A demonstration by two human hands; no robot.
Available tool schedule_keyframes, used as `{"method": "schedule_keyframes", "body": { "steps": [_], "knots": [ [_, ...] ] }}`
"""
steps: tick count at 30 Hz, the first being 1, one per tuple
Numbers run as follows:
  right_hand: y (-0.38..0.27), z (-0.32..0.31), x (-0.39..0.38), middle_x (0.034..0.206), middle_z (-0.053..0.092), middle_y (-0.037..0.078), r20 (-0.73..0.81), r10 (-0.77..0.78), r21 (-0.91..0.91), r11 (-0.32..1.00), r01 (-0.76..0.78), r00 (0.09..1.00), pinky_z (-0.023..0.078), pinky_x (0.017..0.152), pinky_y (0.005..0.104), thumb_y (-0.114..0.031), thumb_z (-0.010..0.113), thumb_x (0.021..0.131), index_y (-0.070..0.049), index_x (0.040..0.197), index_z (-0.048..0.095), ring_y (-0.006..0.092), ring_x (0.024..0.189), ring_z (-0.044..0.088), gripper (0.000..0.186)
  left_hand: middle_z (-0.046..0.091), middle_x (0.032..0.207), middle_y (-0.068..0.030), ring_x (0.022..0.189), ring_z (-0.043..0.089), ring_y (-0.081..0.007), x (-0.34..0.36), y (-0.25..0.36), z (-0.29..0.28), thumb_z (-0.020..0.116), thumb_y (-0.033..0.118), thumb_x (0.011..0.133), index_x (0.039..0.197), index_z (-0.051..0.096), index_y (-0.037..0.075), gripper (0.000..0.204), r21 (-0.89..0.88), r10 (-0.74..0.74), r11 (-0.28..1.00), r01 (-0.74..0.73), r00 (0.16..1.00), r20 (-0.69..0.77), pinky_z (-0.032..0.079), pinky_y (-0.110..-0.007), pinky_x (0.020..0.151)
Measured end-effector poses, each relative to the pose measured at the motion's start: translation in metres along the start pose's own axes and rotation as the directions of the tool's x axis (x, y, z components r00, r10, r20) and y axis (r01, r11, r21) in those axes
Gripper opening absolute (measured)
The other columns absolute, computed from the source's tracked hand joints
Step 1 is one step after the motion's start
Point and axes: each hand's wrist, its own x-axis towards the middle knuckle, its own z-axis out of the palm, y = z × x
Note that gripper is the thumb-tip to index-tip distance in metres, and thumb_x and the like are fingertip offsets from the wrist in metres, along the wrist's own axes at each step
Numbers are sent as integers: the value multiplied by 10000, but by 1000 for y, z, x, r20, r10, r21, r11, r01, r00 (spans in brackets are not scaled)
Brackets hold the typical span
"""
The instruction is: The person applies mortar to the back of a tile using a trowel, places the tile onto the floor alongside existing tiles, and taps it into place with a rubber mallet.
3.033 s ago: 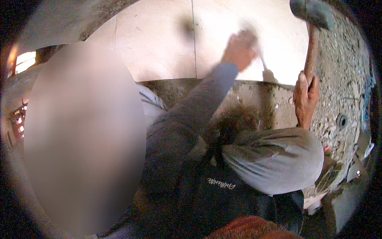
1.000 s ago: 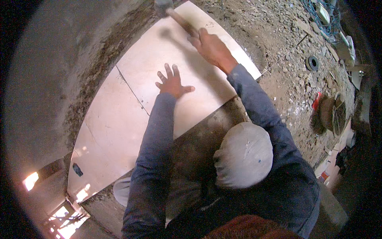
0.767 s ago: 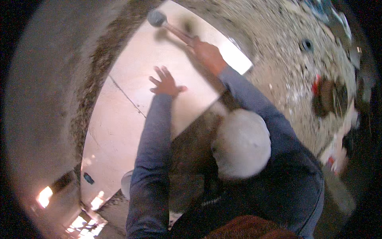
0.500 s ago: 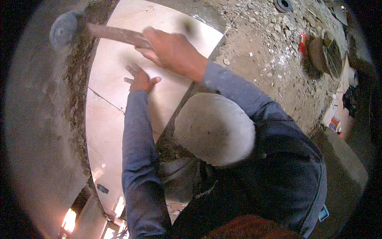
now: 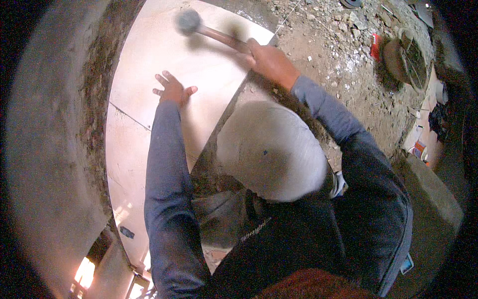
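Note:
My right hand [image 5: 273,62] is closed around the wooden handle of a mallet [image 5: 219,37]. The mallet's round grey head [image 5: 188,22] is up over the far part of a large pale tile [image 5: 144,55]; whether it touches the tile, I cannot tell. My left hand [image 5: 173,90] rests on the same tile with its fingers spread, holding nothing. Thin dark joints separate this tile from more pale tiles [image 5: 127,154] nearer me. A dark blurred shadow lies on the tile beside the mallet handle.
A grey wall [image 5: 50,124] and a strip of rough mortar [image 5: 94,84] border the tiles at left. Rubble and dirt [image 5: 318,65] cover the ground at right, with a round basin [image 5: 398,62] and a red object [image 5: 375,47]. A small dark block [image 5: 127,232] sits on the near tiles.
My right hand has swung the mallet to the right, from near the wall to above the tile. My left hand stays spread on the tile, nearly in the same place.

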Motion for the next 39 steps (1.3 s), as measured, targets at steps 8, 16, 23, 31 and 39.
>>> {"method": "schedule_keyframes", "body": {
  "steps": [8, 16, 23, 31, 39],
  "knots": [
    [8, -67, 16, 1231, 659, 166, -45, -206, 114, 971, 210, 977, 469, 897, 362, -273, 521, 1041, -11, 1285, 611, 260, 1046, 599, 368, 57, 1652, -274, 1519, -18, -484, 21, -18, 58, 645, 772, 766, 1553, 53, -100, 1315, 142, 77, 989, -46, 972, -221, 105, -812, 1076],
    [8, -70, 8, 987, 686, -36, 138, 132, 302, 938, -169, 982, 313, 484, 210, -289, 540, 1055, -114, 1438, 554, 9, 569, 357, 422, -33, 1667, -228, 1454, 70, -615, -31, 16, -9, 774, 554, 803, 1602, -19, 64, 1228, -104, -159, 982, 155, 987, -37, 318, -744, 1072],
    [71, -20, -27, 1248, 668, 54, 294, 83, -162, 986, -36, 952, 469, 985, 355, -202, 613, 1018, -44, 1396, 562, 183, 1061, 597, 413, 23, 1668, -226, 1483, 86, -561, -6, 14, 11, 752, 596, 803, 1605, 44, 55, 1199, 94, -12, 995, 26, 989, -145, 288, -732, 1094],
    [-68, -33, -38, 634, 473, -12, -57, -37, 438, 897, 58, 998, 345, 460, 231, -164, 567, 1033, -103, 849, 500, 64, 494, 412, 205, 185, 1635, -258, 1484, 208, -494, -57, 5, 21, 636, 615, 882, 1533, 189, -111, 1073, -98, -85, 994, 53, 931, -356, 225, -651, 1164],
    [-22, 13, -41, 711, 483, -11, 330, 103, 67, 989, -132, 938, 300, 510, 211, -300, 543, 1054, -44, 1076, 609, 54, 603, 367, 265, 291, 1580, -292, 1477, 275, -428, -158, 47, 169, 555, 457, 973, 1499, 326, -83, 788, -430, -389, 899, 84, 607, -693, 204, -541, 1216]
  ]
}}
